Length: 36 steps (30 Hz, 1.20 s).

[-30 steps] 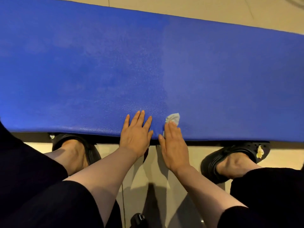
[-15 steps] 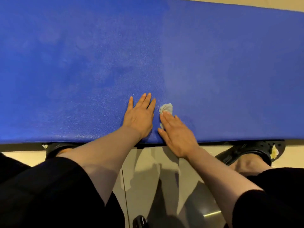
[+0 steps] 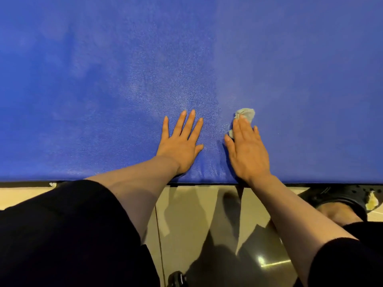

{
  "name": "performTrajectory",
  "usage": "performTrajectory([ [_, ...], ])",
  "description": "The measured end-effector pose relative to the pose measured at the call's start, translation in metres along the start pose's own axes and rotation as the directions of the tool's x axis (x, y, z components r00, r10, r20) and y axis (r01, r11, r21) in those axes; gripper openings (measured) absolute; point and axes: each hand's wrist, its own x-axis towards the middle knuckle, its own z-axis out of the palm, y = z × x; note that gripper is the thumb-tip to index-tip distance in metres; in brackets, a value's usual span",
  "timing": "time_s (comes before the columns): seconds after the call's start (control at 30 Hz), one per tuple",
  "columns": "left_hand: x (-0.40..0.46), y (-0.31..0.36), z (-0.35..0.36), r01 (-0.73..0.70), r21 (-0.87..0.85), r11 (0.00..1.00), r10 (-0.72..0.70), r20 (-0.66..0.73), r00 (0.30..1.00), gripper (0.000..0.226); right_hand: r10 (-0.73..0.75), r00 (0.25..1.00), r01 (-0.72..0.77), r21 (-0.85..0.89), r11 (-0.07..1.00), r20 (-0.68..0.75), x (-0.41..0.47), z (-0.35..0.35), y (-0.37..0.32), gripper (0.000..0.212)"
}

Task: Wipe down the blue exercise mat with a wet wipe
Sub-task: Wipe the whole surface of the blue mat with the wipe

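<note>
Across the whole upper part of the head view stretches the blue exercise mat (image 3: 290, 59), its textured surface running off the frame to the left, right and top. Its near edge crosses the picture below the middle, and beyond that edge, closer to me, lies a pale tiled floor (image 3: 186, 214) with soft shadows on it.

I see both hands laid on the mat close to that near edge, side by side and a little apart. My left hand (image 3: 181, 143) rests flat, palm down, with the fingers straight and slightly spread; it holds nothing. My right hand (image 3: 247, 150) also lies palm down with its fingers straight and close together, pressing the wet wipe (image 3: 245, 114) against the mat. I see no finger curled round the wipe; it is pinned under flat fingers rather than pinched. The wipe is a small, crumpled, greyish-white wad. Most of it is hidden under the fingers, with one bunched end sticking out past the fingertips and a smaller bit showing beside the thumb.

To the left of the wipe, a wide patch of the mat looks paler and faintly glossy, while the area to the right looks more even in colour.

Bare forearms lead back from both hands into dark sleeves (image 3: 72, 235) at the bottom corners. At the lower right, a foot in a black perforated sandal (image 3: 344, 195) stands on the floor, tucked partly under the mat's edge.
</note>
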Motion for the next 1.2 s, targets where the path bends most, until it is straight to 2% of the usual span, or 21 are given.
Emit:
performTrajectory([
  [0.07, 0.000, -0.001, 0.004, 0.007, 0.009, 1.000, -0.007, -0.028, 1.000, 0.066, 0.083, 0.996, -0.082, 0.048, 0.995, -0.012, 0.001, 0.006, -0.019, 0.075],
  [0.1, 0.000, -0.002, 0.006, 0.010, 0.007, 1.000, -0.010, -0.036, 0.999, 0.066, 0.049, 0.999, -0.049, 0.074, 0.996, 0.014, 0.000, 0.010, -0.034, 0.076],
  [0.17, -0.001, -0.003, 0.007, 0.012, -0.015, 1.000, -0.012, -0.043, 0.999, 0.064, -0.114, 0.990, 0.107, 0.087, 0.990, 0.088, -0.005, 0.018, -0.054, 0.078],
  [0.27, 0.000, -0.001, 0.010, 0.011, -0.003, 1.000, -0.011, -0.085, 0.996, 0.063, -0.264, 0.960, 0.266, -0.009, 0.964, 0.094, 0.007, 0.016, -0.036, 0.077],
  [0.33, 0.001, 0.000, 0.013, 0.014, 0.010, 1.000, -0.013, -0.121, 0.993, 0.064, -0.211, 0.977, 0.212, -0.057, 0.976, 0.026, 0.026, 0.010, -0.017, 0.076],
  [0.4, 0.001, -0.002, 0.017, 0.019, 0.010, 1.000, -0.017, -0.156, 0.988, 0.064, -0.066, 0.998, 0.066, -0.006, 0.998, -0.014, 0.042, 0.004, -0.009, 0.078],
  [0.47, 0.001, -0.004, 0.020, 0.021, 0.008, 1.000, -0.019, -0.185, 0.983, 0.064, -0.009, 1.000, 0.011, 0.046, 0.999, -0.027, 0.039, 0.007, -0.020, 0.079],
  [0.63, 0.001, -0.004, 0.029, 0.014, 0.011, 1.000, -0.011, -0.223, 0.975, 0.061, -0.152, 0.988, 0.152, 0.012, 0.988, 0.041, -0.010, 0.027, -0.044, 0.075],
  [0.77, 0.007, -0.005, 0.033, 0.016, 0.037, 0.999, -0.004, -0.302, 0.953, 0.065, -0.257, 0.963, 0.264, -0.080, 0.961, 0.083, 0.037, 0.013, -0.024, 0.072],
  [0.87, 0.006, -0.005, 0.036, -0.001, 0.049, 0.999, 0.016, -0.308, 0.951, 0.064, -0.203, 0.979, 0.204, -0.045, 0.978, 0.036, 0.066, 0.003, -0.019, 0.066],
  [0.97, 0.004, -0.004, 0.038, -0.013, 0.053, 0.999, 0.029, -0.322, 0.946, 0.065, -0.162, 0.987, 0.162, 0.026, 0.986, 0.000, 0.051, 0.011, -0.026, 0.069],
  [1.1, 0.006, -0.006, 0.037, -0.012, 0.044, 0.999, 0.027, -0.360, 0.932, 0.064, -0.200, 0.980, 0.200, -0.002, 0.980, -0.018, 0.022, 0.023, -0.034, 0.072],
  [1.2, 0.008, -0.006, 0.038, -0.008, 0.060, 0.998, 0.029, -0.358, 0.933, 0.065, -0.227, 0.974, 0.227, -0.012, 0.974, -0.002, 0.049, 0.014, -0.029, 0.071],
])
